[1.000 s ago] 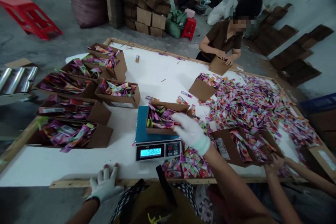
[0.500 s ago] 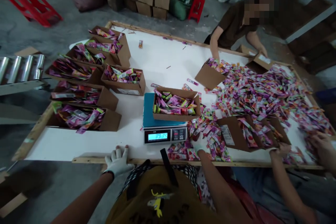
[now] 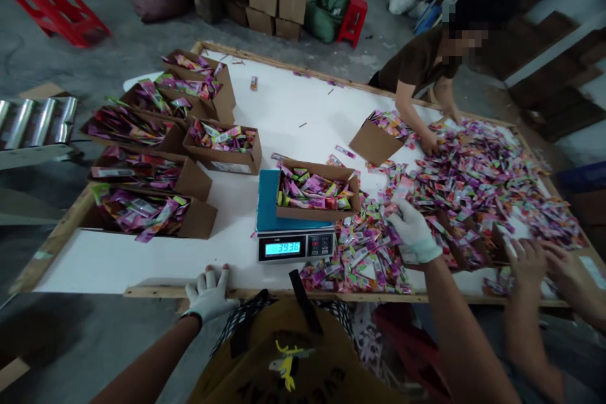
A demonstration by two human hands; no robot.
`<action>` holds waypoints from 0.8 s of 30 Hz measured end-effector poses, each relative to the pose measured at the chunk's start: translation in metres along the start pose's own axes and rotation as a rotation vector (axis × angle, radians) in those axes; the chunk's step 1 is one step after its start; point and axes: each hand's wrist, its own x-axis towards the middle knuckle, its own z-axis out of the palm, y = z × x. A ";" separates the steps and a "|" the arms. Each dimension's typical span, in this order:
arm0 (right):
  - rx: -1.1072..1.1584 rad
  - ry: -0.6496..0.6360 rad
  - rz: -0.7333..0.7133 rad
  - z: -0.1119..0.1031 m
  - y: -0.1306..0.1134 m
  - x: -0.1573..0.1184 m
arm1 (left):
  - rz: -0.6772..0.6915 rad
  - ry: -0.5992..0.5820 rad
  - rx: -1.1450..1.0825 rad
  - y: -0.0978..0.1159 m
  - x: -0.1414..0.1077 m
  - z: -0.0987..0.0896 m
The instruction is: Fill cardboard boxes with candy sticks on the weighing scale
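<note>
My left hand [image 3: 208, 293], in a white glove with bare fingertips, rests on the table's wooden front edge with its fingers spread. My right hand [image 3: 411, 230], gloved too, is over the heap of small pink, purple and green snack packets [image 3: 374, 249] right of the scale. Its fingers are curled in; what they hold, if anything, is not clear. A digital scale [image 3: 284, 247] with a blue pan and a lit display stands in front of me. On its pan sits an open cardboard box [image 3: 317, 207] filled with packets.
Several filled boxes [image 3: 199, 218] stand at the left. Boxes of packets [image 3: 445, 246] are beyond my right wrist. A tilted box [image 3: 376, 142] lies near the large packet pile [image 3: 483, 170]. A person [image 3: 411, 72] reaches in across the table; another person's hands [image 3: 530, 259] are at the right.
My right hand has risen from the packets beside the scale and moved right and away from me. The display's digits have changed. The persons' hands have shifted; my left hand has stayed put.
</note>
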 end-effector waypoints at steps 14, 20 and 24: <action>-0.127 -0.056 -0.529 -0.007 -0.132 0.068 | -0.024 0.033 -0.029 -0.004 0.008 0.014; 0.078 0.215 -0.306 -0.028 -0.111 0.039 | -0.006 0.028 -0.044 0.000 0.003 0.006; 0.050 0.238 -0.276 -0.027 -0.101 0.022 | -0.011 0.001 -0.040 0.001 0.000 0.000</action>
